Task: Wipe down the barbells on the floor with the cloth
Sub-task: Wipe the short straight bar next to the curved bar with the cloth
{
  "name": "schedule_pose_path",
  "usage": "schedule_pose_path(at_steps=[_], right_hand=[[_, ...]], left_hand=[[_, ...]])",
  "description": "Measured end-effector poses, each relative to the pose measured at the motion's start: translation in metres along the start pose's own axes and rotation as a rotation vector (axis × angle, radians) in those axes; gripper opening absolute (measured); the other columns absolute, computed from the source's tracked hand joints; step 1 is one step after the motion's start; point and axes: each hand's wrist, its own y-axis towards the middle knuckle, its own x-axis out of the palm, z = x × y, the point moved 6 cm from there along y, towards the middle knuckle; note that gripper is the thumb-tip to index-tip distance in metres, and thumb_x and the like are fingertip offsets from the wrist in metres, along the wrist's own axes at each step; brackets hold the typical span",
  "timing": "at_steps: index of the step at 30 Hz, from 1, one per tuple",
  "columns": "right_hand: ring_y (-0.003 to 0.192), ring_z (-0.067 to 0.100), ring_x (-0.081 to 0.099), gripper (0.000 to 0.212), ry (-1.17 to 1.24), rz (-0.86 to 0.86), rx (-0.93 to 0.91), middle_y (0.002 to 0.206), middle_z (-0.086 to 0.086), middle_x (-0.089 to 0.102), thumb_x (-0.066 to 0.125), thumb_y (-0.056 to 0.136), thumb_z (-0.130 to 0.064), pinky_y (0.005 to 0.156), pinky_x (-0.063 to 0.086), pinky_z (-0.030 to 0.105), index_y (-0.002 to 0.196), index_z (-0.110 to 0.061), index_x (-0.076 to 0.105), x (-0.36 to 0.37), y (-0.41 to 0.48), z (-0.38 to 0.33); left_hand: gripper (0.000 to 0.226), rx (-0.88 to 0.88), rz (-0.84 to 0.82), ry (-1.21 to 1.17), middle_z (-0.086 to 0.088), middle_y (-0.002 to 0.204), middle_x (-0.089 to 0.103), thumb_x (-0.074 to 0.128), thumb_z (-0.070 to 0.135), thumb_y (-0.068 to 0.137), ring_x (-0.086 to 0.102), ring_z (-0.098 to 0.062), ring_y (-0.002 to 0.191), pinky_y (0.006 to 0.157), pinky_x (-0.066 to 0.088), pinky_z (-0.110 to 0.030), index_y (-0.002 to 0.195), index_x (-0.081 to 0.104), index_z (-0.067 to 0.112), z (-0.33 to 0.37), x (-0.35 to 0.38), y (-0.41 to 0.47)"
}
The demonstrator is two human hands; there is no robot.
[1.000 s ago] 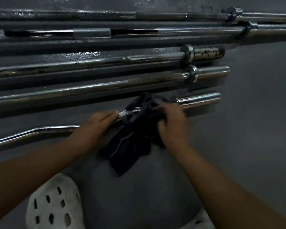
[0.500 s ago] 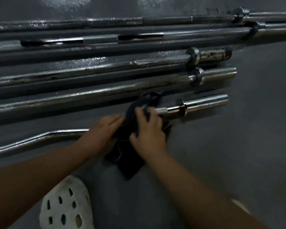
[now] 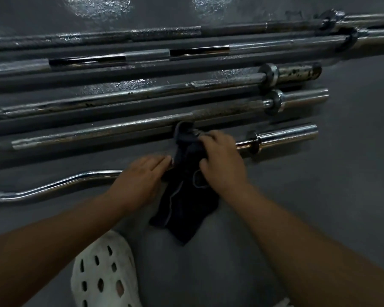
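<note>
Barbells (image 3: 142, 127) lie side by side on the dark floor (image 3: 341, 196), and the bent bar (image 3: 53, 185) is nearest. It looks heavy, hard and slippery, so it is best left lying and held on its thin middle. The soft, floppy cloth (image 3: 186, 202) is squeezed around it by the right hand (image 3: 222, 165). The left hand (image 3: 140, 180) rests flat on the bar. A white shoe (image 3: 102, 273) sits below. No words can be read.

Bare floor (image 3: 333, 196) lies open right of the curl bar (image 3: 53, 185); four straight bars (image 3: 120, 129) crowd just behind.
</note>
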Motion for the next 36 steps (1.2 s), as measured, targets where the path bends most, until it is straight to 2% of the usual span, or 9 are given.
schedule_pose_path(at_steps=[4,7,11,16,19,21,24,28,36], right_hand=[[0.126,0.036,0.037,0.071,0.002,0.016,0.152,0.149,0.010,0.034,0.064,0.077,-0.005,0.093,0.050,0.041,0.144,-0.021,0.045,0.026,-0.046,-0.023],[0.115,0.034,0.043,0.056,-0.040,-0.187,0.050,0.137,0.006,0.040,0.061,0.083,-0.008,0.083,0.050,0.040,0.135,-0.024,0.048,0.031,-0.045,-0.044],[0.111,0.033,0.057,0.033,0.020,-0.496,-0.030,0.120,0.008,0.054,0.060,0.081,-0.012,0.093,0.049,0.038,0.110,-0.026,0.065,0.012,-0.024,-0.033],[0.101,0.028,0.060,0.032,0.282,-0.228,0.187,0.109,0.005,0.058,0.064,0.072,-0.009,0.086,0.049,0.031,0.094,-0.029,0.051,-0.035,-0.048,-0.031],[0.108,0.024,0.060,0.057,0.467,-0.163,0.255,0.115,0.001,0.057,0.065,0.075,-0.005,0.086,0.048,0.026,0.126,-0.026,0.047,-0.062,-0.074,-0.051],[0.112,0.022,0.060,0.068,0.559,-0.143,0.297,0.116,0.000,0.058,0.064,0.076,-0.002,0.086,0.050,0.025,0.139,-0.022,0.047,-0.079,-0.094,-0.064],[0.094,0.023,0.066,0.036,0.635,-0.081,0.364,0.098,0.007,0.070,0.063,0.077,0.000,0.075,0.055,0.028,0.107,-0.018,0.068,-0.108,-0.121,-0.076],[0.087,0.028,0.064,0.025,0.648,0.046,0.380,0.094,0.011,0.065,0.062,0.075,-0.001,0.064,0.043,0.024,0.075,-0.026,0.057,-0.148,-0.142,-0.081],[0.075,0.023,0.060,0.026,1.022,0.147,0.353,0.087,0.008,0.065,0.054,0.083,0.006,0.059,0.049,0.029,0.091,-0.018,0.060,-0.180,-0.131,-0.076]], left_hand=[[0.065,-0.060,-0.047,0.038,-0.021,0.129,0.059,0.042,0.027,0.076,0.062,-0.037,0.108,0.094,0.051,-0.042,0.133,0.054,-0.001,0.008,0.005,-0.013],[0.071,-0.056,-0.104,0.087,-0.025,0.129,0.058,0.053,0.028,0.067,0.063,-0.038,0.107,0.092,0.052,-0.041,0.131,0.055,-0.004,0.013,0.005,-0.015],[0.072,-0.006,-0.143,0.121,-0.021,0.128,0.060,0.052,0.030,0.065,0.065,-0.036,0.104,0.089,0.054,-0.041,0.130,0.056,0.000,0.005,-0.007,-0.028],[0.071,0.019,-0.086,0.153,-0.019,0.140,0.052,0.063,0.022,0.072,0.057,-0.035,0.120,0.101,0.046,-0.042,0.139,0.050,0.003,0.002,-0.044,-0.060],[0.068,0.036,-0.066,0.165,-0.009,0.157,0.030,0.057,0.022,0.088,0.036,-0.028,0.140,0.114,0.030,-0.036,0.151,0.033,0.012,0.016,-0.081,-0.078],[0.066,0.072,-0.017,0.176,-0.009,0.158,0.030,0.055,0.020,0.089,0.034,-0.028,0.142,0.115,0.027,-0.035,0.151,0.033,0.012,0.030,-0.110,-0.088],[0.068,0.111,0.023,0.216,-0.007,0.156,0.034,0.057,0.020,0.086,0.037,-0.027,0.140,0.114,0.029,-0.033,0.150,0.035,0.011,0.049,-0.153,-0.105],[0.066,0.107,0.114,0.229,-0.005,0.152,0.039,0.054,0.020,0.082,0.043,-0.027,0.135,0.107,0.041,-0.035,0.146,0.041,0.013,0.068,-0.201,-0.127],[0.065,0.073,0.114,0.191,0.001,0.155,0.032,0.055,0.024,0.088,0.035,-0.021,0.140,0.114,0.031,-0.033,0.150,0.036,0.020,0.076,-0.217,-0.131]])
